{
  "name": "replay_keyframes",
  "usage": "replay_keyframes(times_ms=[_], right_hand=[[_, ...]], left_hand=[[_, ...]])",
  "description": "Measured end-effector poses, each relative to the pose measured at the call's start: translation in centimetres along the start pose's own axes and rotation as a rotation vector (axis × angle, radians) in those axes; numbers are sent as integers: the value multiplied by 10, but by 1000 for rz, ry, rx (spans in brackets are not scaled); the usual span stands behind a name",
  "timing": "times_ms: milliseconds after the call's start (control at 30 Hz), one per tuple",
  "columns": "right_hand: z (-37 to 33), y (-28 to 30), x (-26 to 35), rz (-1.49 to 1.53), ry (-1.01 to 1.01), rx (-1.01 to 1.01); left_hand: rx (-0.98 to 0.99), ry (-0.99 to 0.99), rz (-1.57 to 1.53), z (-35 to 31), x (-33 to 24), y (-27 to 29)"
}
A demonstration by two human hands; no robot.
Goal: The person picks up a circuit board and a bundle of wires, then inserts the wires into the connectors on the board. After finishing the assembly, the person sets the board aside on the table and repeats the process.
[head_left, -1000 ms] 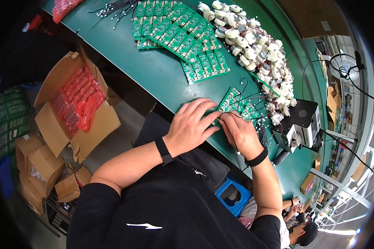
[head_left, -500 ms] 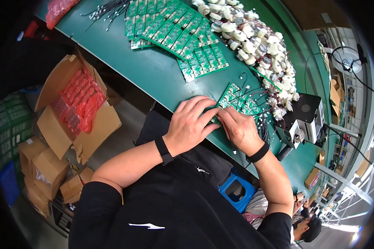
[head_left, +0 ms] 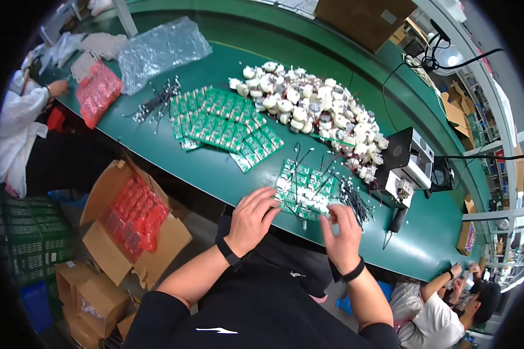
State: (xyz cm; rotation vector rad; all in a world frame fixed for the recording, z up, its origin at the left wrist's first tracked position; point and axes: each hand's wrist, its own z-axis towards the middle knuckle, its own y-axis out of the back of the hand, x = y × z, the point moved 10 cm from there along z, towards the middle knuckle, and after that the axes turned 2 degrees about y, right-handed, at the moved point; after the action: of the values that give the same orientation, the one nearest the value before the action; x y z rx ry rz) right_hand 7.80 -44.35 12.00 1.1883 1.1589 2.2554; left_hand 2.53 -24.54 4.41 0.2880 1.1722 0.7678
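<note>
A green circuit board panel point(head_left: 293, 185) lies near the table's front edge, with black wires point(head_left: 297, 152) standing up from it and crossing over it. At its left edge, my left hand point(head_left: 250, 221) is open, fingertips at the board's side and the thumb apart. My right hand point(head_left: 343, 235) is by the board's lower right corner, fingers bent and thumb apart; I see nothing held in it. Right of the board lies a bundle of black wires with small white connectors point(head_left: 358, 205).
Stacked green circuit boards point(head_left: 221, 125) lie to the left, and white round parts point(head_left: 308, 102) are heaped behind. A small black-and-silver machine point(head_left: 406, 168) and a black-handled tool point(head_left: 397, 221) are at right. An open carton point(head_left: 108, 247) holds red bubble-wrap packs. Co-workers sit at both sides.
My hands have moved apart from their joined fingertips over the board's near edge. The view has shifted, showing more of the table and the person at left.
</note>
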Motion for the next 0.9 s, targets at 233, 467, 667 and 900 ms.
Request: replay_keyframes(times_ms=[233, 467, 667, 900], right_hand=[[-32, -30, -2, -260, 8, 43], [-52, -36, -6, -205, 61, 3], [-74, -27, -32, 4, -74, -107], [-68, -31, -18, -105, -22, -63]], left_hand=[[-57, 85, 116, 24, -28, 17], [73, 542, -774, 18, 31, -36], [227, 734, -797, 40, 42, 21], [-402, 507, -757, 146, 110, 199]])
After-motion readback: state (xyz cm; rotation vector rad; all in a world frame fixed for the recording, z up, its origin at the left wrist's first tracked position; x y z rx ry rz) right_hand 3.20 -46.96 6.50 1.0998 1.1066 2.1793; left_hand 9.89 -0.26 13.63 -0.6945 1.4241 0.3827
